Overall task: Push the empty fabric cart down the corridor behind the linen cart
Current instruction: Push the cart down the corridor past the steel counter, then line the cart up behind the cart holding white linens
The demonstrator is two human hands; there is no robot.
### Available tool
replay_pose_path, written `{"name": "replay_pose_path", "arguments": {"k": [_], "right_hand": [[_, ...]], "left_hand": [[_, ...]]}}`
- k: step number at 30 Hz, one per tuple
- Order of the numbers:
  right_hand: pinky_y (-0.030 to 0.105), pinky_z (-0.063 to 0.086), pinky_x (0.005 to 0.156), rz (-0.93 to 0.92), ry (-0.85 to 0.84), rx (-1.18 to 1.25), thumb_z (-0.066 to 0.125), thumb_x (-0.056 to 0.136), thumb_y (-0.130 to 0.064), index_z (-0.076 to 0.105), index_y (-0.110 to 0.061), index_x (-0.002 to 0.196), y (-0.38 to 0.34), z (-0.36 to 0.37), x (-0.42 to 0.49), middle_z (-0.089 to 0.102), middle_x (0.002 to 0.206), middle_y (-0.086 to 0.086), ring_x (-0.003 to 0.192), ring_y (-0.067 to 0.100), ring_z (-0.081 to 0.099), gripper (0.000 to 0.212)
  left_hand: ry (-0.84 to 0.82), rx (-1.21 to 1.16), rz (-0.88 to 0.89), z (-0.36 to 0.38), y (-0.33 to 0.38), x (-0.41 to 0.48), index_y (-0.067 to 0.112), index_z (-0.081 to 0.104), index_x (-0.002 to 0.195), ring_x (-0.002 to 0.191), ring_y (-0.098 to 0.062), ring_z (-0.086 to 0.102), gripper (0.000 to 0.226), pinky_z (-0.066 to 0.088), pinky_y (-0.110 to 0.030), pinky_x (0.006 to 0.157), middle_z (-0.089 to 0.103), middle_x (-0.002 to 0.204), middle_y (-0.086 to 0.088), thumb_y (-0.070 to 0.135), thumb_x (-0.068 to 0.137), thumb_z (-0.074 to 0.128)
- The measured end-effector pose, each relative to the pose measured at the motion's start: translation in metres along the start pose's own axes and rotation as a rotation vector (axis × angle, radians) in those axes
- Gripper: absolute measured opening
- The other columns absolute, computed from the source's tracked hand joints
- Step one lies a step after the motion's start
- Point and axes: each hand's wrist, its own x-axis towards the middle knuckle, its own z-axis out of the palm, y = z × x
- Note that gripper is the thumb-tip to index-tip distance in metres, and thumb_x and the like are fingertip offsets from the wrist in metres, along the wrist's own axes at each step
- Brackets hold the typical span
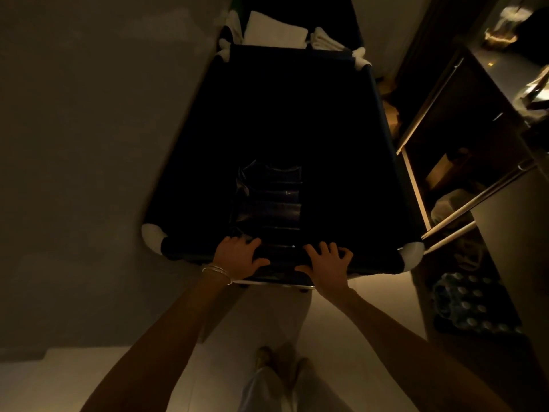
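I see both hands planted on the near rim of the fabric cart (208,144), a deep dark bin that stretches away from them. My left hand (237,257) lies palm down on the rim with the fingers curled over its inner edge, gripping the cloth-covered bar; thin bangles (217,272) ring that wrist. My right hand (325,263) sits just beside it on the same rim, fingers spread and hooked over the edge in the same grasp. The two hands are close together, near the middle of the rim, with a short stretch of dark fabric between them.

Directly beyond the hands and below them, the inside of the cart is black; only a pleated dark liner (269,197) shows on the floor of the bin. White corner pads (151,236) mark the cart's corners out to either side of the hands.

At the far end, touching or nearly touching the fabric cart, stands the linen cart (353,22), holding folded white towels (274,31).

To the right of my right hand, wooden shelving (463,114) lines the corridor. To the left of my left hand is a plain wall (89,129). The pale floor (371,298) runs under my arms, and my feet (282,361) show below them.
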Motion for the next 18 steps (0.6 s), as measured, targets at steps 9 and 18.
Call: {"name": "replay_pose_path", "arguments": {"k": [9, 18], "right_hand": [[0.045, 0.023, 0.076, -0.024, 0.059, -0.067, 0.079, 0.058, -0.053, 0.064, -0.02, 0.098, -0.014, 0.007, -0.02, 0.065, 0.086, 0.012, 0.084, 0.033, 0.06, 0.054], [0.051, 0.031, 0.09, -0.022, -0.024, -0.027, 0.07, 0.071, -0.053, 0.06, -0.02, 0.113, -0.012, 0.0, 0.004, 0.062, 0.107, 0.018, 0.103, 0.037, 0.053, 0.054]], "left_hand": [[-0.011, -0.005, -0.009, 0.001, -0.003, -0.023, 0.018, 0.05, 0.127, 0.093, -0.034, 0.061, 0.101, 0.04, -0.038, 0.085, 0.066, 0.102, -0.018, 0.079, 0.064, 0.0], [-0.082, -0.013, -0.098, 0.001, -0.008, -0.009, 0.023, 0.042, 0.133, 0.107, -0.032, 0.053, 0.076, 0.034, -0.037, 0.093, 0.061, 0.116, -0.016, 0.074, 0.081, 0.022]]}}
